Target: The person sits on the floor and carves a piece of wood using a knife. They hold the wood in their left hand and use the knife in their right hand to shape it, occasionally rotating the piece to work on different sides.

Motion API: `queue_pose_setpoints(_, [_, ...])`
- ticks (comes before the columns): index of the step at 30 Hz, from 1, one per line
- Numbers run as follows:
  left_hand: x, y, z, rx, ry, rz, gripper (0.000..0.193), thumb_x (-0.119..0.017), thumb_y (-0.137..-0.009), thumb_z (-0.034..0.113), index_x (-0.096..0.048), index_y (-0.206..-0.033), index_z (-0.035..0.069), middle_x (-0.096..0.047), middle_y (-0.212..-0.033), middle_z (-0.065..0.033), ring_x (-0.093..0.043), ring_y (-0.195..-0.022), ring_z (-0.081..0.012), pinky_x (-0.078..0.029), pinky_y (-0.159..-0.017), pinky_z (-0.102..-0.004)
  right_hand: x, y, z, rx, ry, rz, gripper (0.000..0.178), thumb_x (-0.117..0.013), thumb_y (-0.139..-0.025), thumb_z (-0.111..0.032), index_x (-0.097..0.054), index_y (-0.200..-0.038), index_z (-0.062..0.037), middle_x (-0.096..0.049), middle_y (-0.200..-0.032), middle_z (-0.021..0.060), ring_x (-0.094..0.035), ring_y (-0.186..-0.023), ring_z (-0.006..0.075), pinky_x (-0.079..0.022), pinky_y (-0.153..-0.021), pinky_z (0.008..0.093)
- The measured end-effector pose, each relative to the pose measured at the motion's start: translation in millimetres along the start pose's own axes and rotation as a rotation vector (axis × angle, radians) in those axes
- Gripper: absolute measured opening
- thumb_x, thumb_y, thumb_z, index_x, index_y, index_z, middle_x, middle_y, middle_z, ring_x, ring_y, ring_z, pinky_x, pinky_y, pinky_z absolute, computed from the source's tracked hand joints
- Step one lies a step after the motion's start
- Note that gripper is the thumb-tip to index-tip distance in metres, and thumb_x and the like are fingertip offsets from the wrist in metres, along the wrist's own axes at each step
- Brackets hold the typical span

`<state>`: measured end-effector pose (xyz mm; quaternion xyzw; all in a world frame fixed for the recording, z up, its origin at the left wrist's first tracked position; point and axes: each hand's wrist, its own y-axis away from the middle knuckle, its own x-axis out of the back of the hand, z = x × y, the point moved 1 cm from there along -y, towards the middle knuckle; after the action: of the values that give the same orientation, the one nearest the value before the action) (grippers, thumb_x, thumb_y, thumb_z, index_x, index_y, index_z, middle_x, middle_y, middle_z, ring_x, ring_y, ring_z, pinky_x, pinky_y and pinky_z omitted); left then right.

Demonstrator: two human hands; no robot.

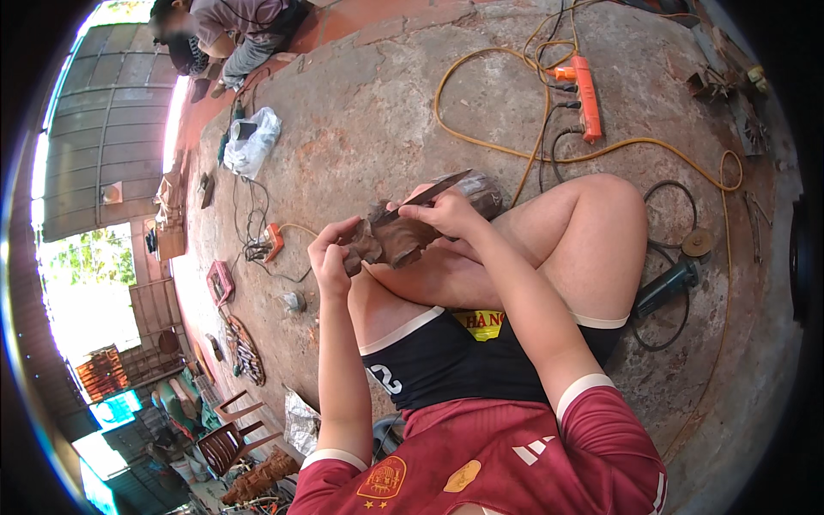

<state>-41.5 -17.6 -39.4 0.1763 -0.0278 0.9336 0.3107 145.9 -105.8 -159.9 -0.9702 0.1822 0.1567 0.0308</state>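
The left hand (329, 257) is clenched around the near end of a dark brown wood carving (390, 239), held above the person's crossed bare legs. The right hand (448, 210) grasps a flat metal blade (427, 194), probably a chisel, its tip touching the carving's top. An angle grinder (668, 287) and an orange power strip (587, 99) lie on the concrete floor (378, 112).

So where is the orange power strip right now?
The orange power strip lies on the concrete floor at upper right, among yellow cable loops, beyond the person's raised knee.
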Motion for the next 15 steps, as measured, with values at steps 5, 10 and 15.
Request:
queue_pose_setpoints(5, [2.3,-0.9,-3.5,0.007,0.008,-0.005,0.053,-0.041,-0.066,0.008,-0.065,-0.109,-0.012,-0.069,-0.100,-0.0168,-0.064,-0.096,-0.0225,-0.049,-0.092,-0.0326,0.3,-1.5,2.6,-0.026,0.079,0.006,0.018,-0.076,-0.084,-0.018,-0.072,-0.091,-0.0023,-0.073,-0.086,0.0043,-0.062,-0.078,0.0081,-0.050,-0.070,0.0271])
queue_pose_setpoints(10, [3.1,3.0,-3.2,0.014,0.017,0.011,0.053,-0.041,-0.066,0.009,-0.065,-0.109,-0.012,-0.068,-0.100,-0.0158,-0.063,-0.095,-0.0214,-0.048,-0.091,-0.0316,8.2,0.9,-11.9,-0.107,0.009,0.006,0.020,-0.075,-0.086,-0.020,-0.071,-0.090,-0.0015,-0.073,-0.094,0.0054,-0.064,-0.084,0.0099,-0.051,-0.073,0.0279])
queue_pose_setpoints(15, [2.7,0.2,-5.0,0.016,0.023,0.000,0.052,-0.042,-0.067,0.009,-0.066,-0.109,-0.012,-0.068,-0.099,-0.0151,-0.063,-0.095,-0.0213,-0.048,-0.091,-0.0311,-5.0,1.7,2.6,0.015,-0.029,0.033,0.016,-0.075,-0.084,-0.017,-0.073,-0.091,-0.0027,-0.072,-0.080,0.0039,-0.065,-0.077,0.0109,-0.050,-0.070,0.0276])
